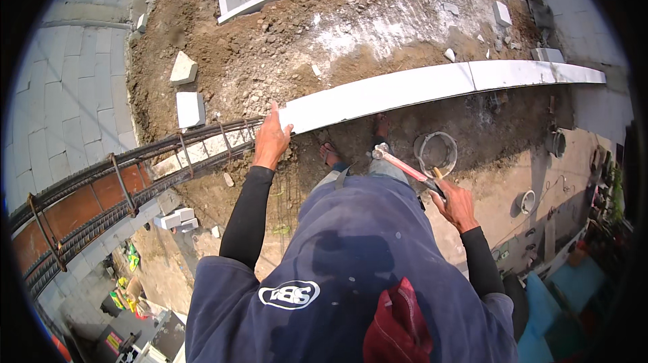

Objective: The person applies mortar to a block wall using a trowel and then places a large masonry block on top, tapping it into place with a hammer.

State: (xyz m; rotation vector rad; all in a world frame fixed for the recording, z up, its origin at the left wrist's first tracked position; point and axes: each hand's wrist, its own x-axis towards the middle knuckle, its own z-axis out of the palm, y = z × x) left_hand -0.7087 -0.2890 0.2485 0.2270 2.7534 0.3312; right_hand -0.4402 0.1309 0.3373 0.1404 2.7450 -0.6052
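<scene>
My left hand (271,139) rests against the left end of a white block wall (378,96), fingers stretched out and thumb along its near side. That wall runs in a row to the right, with a joint between its blocks. In my right hand (456,206) is a hammer (408,170) with a red shaft and dark grip, its metal head pointing toward the wall. A short yellowish piece, too small to name, shows beside that hand's fingers. Left of my left hand, a rebar cage (182,150) meets the wall's end.
Loose white blocks (190,110) lie on soil beyond the rebar, and more blocks (502,14) sit far right. A round bucket (435,151) stands beyond the hammer. Grey block walls (74,86) rise at the left. My feet (329,153) are on dirt below the wall.
</scene>
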